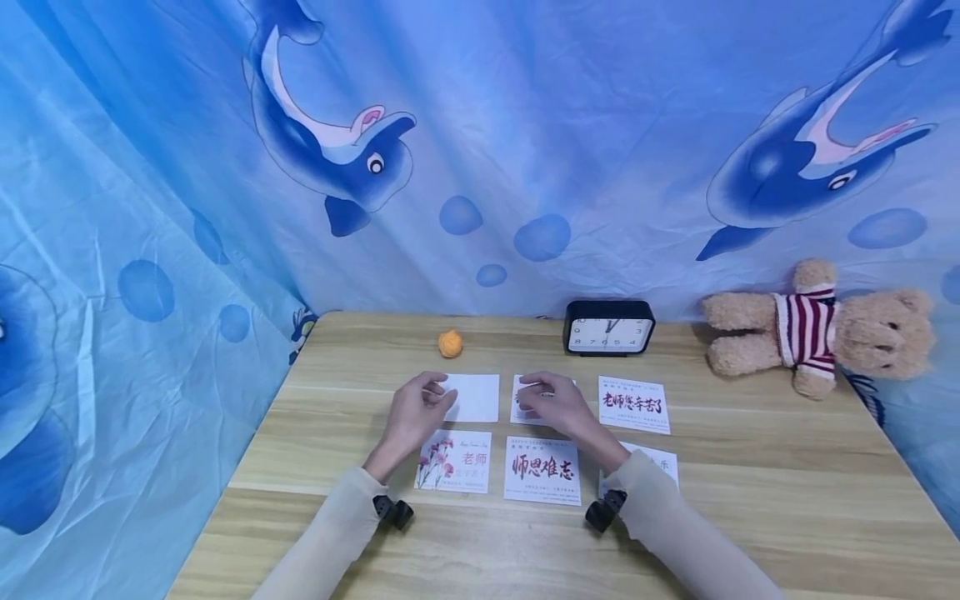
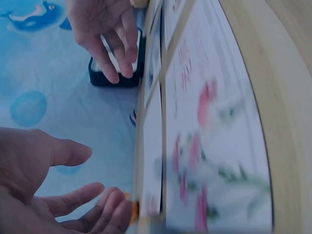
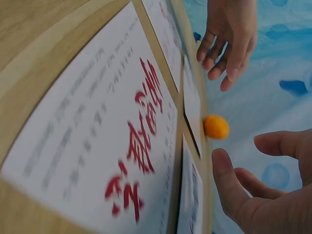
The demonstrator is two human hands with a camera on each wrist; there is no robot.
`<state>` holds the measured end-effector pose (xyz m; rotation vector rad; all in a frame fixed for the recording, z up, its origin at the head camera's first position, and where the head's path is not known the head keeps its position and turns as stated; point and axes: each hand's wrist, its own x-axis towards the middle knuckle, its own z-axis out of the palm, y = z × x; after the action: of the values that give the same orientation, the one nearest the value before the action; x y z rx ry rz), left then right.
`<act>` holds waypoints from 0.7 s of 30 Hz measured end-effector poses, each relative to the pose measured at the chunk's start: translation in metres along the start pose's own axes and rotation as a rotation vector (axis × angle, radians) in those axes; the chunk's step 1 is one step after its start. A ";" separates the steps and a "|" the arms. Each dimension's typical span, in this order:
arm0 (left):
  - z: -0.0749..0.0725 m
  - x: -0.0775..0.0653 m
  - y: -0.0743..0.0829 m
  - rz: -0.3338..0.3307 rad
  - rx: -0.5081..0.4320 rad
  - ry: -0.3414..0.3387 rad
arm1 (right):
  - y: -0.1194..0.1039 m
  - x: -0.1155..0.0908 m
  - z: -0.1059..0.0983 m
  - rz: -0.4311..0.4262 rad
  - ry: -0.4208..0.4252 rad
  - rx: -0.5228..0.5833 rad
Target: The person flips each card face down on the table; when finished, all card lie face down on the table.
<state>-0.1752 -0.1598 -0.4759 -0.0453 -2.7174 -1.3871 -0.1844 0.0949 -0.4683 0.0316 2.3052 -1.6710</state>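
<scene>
My left hand (image 1: 415,410), its thumb and fingers apart and loosely bent, hovers by the left edge of a plain white card (image 1: 476,398) in the back row. Over the back middle card (image 3: 191,195) is my right hand (image 1: 558,404), partly covering it, with a gap between thumb and fingers. Neither hand holds anything. In the front row lie a card with pink flowers (image 1: 457,467) and a card with red lettering (image 1: 542,492). My right forearm hides part of the front right card (image 1: 663,475). Another red-lettered card (image 1: 633,421) lies at the back right.
A small orange ball (image 1: 450,343) sits behind the white card. The black desk clock (image 1: 609,329) stands near the table's back edge. At the far right a teddy bear (image 1: 806,333) in a striped shirt lies on its side. Blue dolphin-print curtain (image 1: 480,150) hangs behind the wooden table (image 1: 465,554).
</scene>
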 end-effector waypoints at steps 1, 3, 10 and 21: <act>0.003 0.000 0.003 0.010 -0.012 -0.004 | 0.001 -0.001 -0.004 0.002 0.006 0.004; 0.008 -0.001 0.009 0.026 -0.032 -0.020 | 0.002 -0.003 -0.011 0.010 0.021 0.018; 0.027 -0.008 0.028 0.062 -0.069 -0.087 | 0.009 -0.012 -0.037 0.014 0.033 0.033; 0.051 -0.015 0.048 0.093 -0.178 -0.243 | 0.022 -0.030 -0.063 0.039 0.035 0.039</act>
<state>-0.1604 -0.0900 -0.4685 -0.3714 -2.7243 -1.6922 -0.1659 0.1659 -0.4637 0.1147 2.2818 -1.7088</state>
